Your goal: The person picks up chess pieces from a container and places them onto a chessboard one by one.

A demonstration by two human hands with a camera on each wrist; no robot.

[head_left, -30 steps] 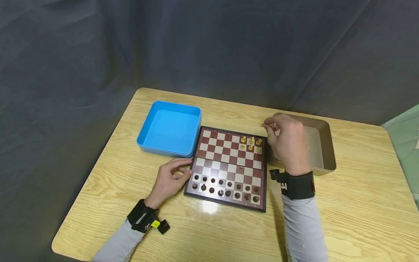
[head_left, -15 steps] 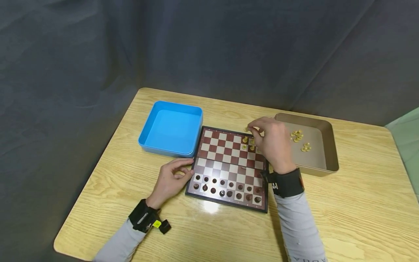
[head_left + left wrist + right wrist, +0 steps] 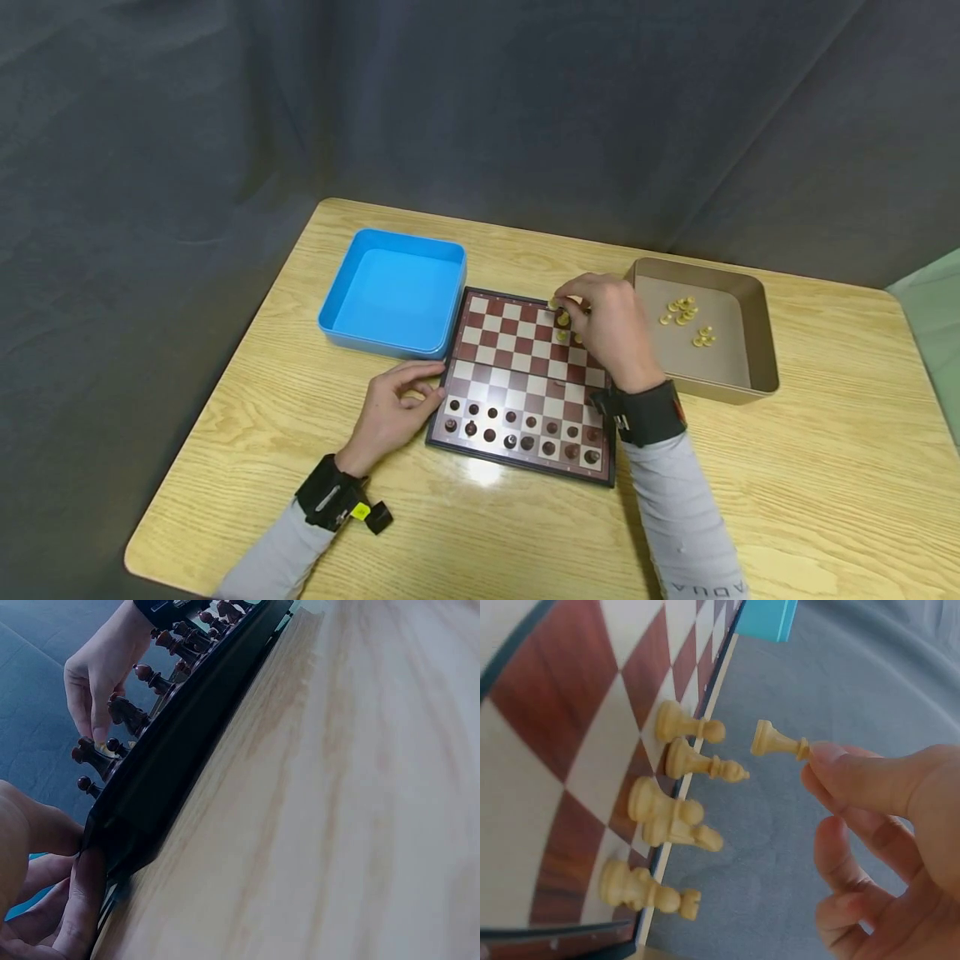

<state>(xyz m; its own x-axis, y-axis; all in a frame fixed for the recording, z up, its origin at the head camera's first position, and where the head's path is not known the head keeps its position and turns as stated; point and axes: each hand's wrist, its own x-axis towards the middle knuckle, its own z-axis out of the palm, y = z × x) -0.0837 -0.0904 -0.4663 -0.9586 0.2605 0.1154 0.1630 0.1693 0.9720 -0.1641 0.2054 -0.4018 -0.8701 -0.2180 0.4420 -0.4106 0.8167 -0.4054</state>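
A folding chessboard point(image 3: 517, 337) lies open on the table, dark pieces point(image 3: 511, 417) lined along its near side. My left hand point(image 3: 390, 412) grips its left edge; in the left wrist view the thumb and a finger point(image 3: 81, 907) hold the rim near the corner. My right hand point(image 3: 611, 325) pinches a cream chess piece point(image 3: 780, 741) by its top, which the fingers hide. The piece's base points at the board and hangs apart from it. Beside it stand cream pieces, among them a pawn point(image 3: 686, 724), a bishop point(image 3: 705, 762) and a rook point(image 3: 682, 900).
A brown tray point(image 3: 757, 333) at the right holds several cream pieces point(image 3: 682, 310). Behind the board's left side stands a blue tray point(image 3: 397, 292) with nothing seen inside. The wooden table point(image 3: 480, 542) ends at a dark curtain point(image 3: 487, 108).
My right hand has moved left from above the brown tray to the board's far edge, carrying the cream piece. The left hand keeps its place on the board's edge.
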